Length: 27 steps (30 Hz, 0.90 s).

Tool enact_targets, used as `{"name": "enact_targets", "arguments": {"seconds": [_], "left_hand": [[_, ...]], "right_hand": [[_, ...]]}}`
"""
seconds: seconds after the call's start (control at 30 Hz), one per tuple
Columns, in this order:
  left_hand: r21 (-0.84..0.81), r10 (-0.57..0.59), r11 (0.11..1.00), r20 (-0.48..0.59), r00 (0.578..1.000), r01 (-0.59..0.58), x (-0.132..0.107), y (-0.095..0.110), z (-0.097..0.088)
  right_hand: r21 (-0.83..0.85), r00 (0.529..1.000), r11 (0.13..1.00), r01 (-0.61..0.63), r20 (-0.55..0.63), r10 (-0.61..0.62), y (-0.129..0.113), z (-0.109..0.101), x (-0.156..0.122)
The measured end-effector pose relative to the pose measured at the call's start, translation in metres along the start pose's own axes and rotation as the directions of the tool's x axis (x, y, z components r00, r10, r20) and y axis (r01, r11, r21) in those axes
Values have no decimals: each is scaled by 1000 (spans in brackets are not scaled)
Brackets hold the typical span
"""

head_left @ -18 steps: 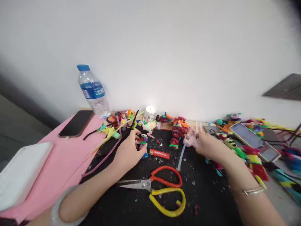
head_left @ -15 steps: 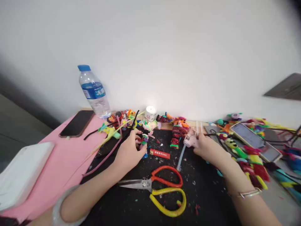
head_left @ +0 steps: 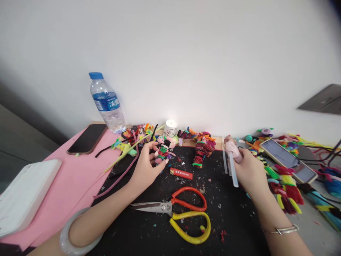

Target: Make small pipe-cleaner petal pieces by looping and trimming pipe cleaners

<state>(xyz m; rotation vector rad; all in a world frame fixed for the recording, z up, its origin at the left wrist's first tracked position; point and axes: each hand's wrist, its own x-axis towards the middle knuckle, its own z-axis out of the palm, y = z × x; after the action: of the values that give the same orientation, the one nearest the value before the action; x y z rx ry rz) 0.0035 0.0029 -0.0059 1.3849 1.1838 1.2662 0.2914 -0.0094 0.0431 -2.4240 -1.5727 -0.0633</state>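
**Left hand pinches fuzzy figure, right hand holds glue gun, both near desk's back edge**

The pipe-cleaner figure (head_left: 163, 151) is held just above the black mat (head_left: 149, 227), close to the middle of the desk's (head_left: 314, 217) back edge. It looks very light, soft and fuzzy over thin wire, so it likely bends or crushes if squeezed. It is best held by the body, not the small sticking-out bits.

The left hand (head_left: 145, 169) has a narrow grip: thumb and fingertips are closed on the figure's lower part. The palm is turned inward and the forearm lies across the mat from the near left corner.

The glue gun (head_left: 232, 151) is in the right hand (head_left: 250, 172), right of the figure and also near the back edge. It probably handles as light, rigid plastic, and the nozzle may be hot, so the handle is the place to hold. The grip is wrapped around the gun body, with the glue stick (head_left: 233, 174) pointing back toward the near edge. The wrist is raised and the forearm comes in from the near right corner.

The scissors (head_left: 183, 209) lie shut on the mat between the forearms. A water bottle (head_left: 107, 103) and a phone (head_left: 86, 138) sit toward the back left corner.
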Motion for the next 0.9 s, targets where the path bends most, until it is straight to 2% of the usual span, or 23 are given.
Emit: {"name": "enact_targets", "arguments": {"seconds": [0.1, 0.17, 0.2, 0.27, 0.37, 0.43, 0.6, 0.9], "left_hand": [[-75, 4, 997, 39, 999, -1, -3, 1, 2], [-114, -6, 993, 73, 997, 14, -5, 2, 3], [-134, -11, 991, 92, 996, 24, -6, 1, 4], [-177, -16, 983, 131, 991, 39, -7, 1, 5], [-231, -17, 971, 179, 984, 58, -7, 0, 6], [-239, -32, 968, 199, 979, 80, -8, 0, 7], [-259, -89, 954, 241, 966, 153, -10, 1, 7], [-311, -88, 935, 266, 960, 172, -11, 0, 8]], "right_hand": [[150, 988, 988, 38, -153, -15, 2, 2, -2], [279, 975, 953, 115, -214, -55, 0, 3, -6], [349, 972, 920, 177, -210, -107, -3, 4, -9], [530, 954, 795, 295, -210, -214, -10, 6, -17], [656, 931, 677, 333, -114, -347, -18, 13, -30], [676, 904, 640, 365, -94, -416, -20, 19, -36], [641, 851, 642, 421, -36, -523, -20, 33, -42], [597, 832, 650, 470, -53, -552, -21, 36, -42]]}}
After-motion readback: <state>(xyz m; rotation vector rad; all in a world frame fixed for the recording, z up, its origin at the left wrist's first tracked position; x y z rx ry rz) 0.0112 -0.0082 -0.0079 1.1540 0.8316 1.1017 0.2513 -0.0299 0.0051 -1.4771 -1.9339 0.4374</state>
